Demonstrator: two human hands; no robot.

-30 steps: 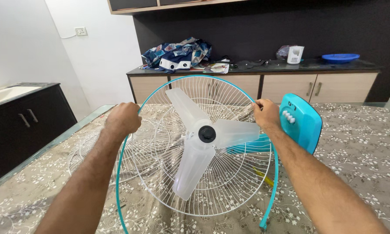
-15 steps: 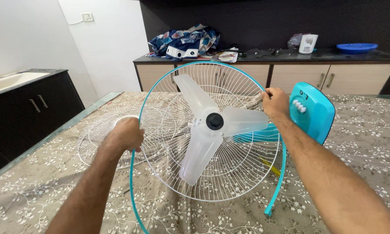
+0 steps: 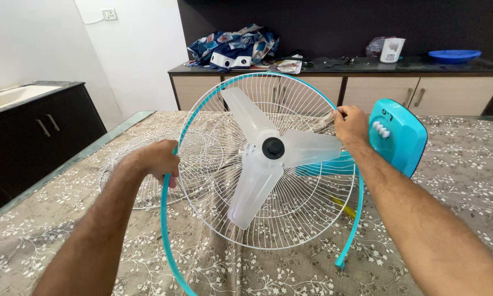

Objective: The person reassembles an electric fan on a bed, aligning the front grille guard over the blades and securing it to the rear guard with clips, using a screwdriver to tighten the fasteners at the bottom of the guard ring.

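Observation:
A partly dismantled fan stands on the patterned table. Its white wire rear grille (image 3: 307,208) carries a translucent three-blade propeller (image 3: 260,156) with a black hub cap (image 3: 273,148). A teal plastic rim ring (image 3: 168,230) hangs loose around the grille, open at the lower right. My left hand (image 3: 156,160) grips the ring at the grille's left edge. My right hand (image 3: 349,125) holds the ring and grille at the upper right. The teal fan base with white buttons (image 3: 397,134) sits behind my right hand.
A second white wire grille (image 3: 128,175) lies flat on the table to the left. A black cabinet with a sink (image 3: 21,126) stands at left. The back counter (image 3: 334,68) holds a cloth bundle (image 3: 233,46), a white appliance (image 3: 392,49) and a blue plate (image 3: 454,54).
My left hand has slid down from the top of the ring to its left side. The teal ring has come away from the grille and sagged lower. My right hand has kept its hold.

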